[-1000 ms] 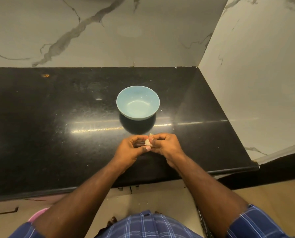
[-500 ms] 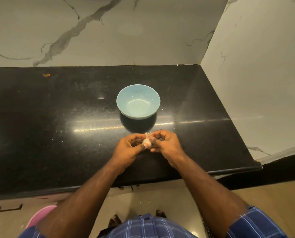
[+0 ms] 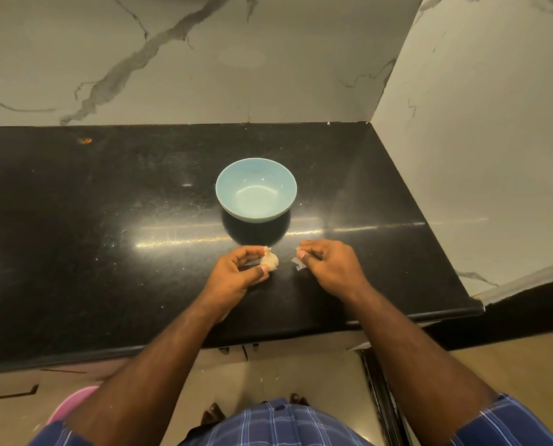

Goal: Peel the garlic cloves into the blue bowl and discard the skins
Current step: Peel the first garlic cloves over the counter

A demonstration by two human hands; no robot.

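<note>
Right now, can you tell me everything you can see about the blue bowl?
The bowl is round, pale blue and glossy, like glazed ceramic or smooth plastic. It stands upright on the black counter, in front of both hands and touching neither. Light shines on its inside, which holds nothing yet. Its dark reflection shows on the counter beneath it.

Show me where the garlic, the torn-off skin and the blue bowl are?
garlic clove (image 3: 269, 261), head view, its pale middle.
piece of skin (image 3: 298, 263), head view, the white flake at the fingertips.
blue bowl (image 3: 233, 175), head view, its inner wall.
</note>
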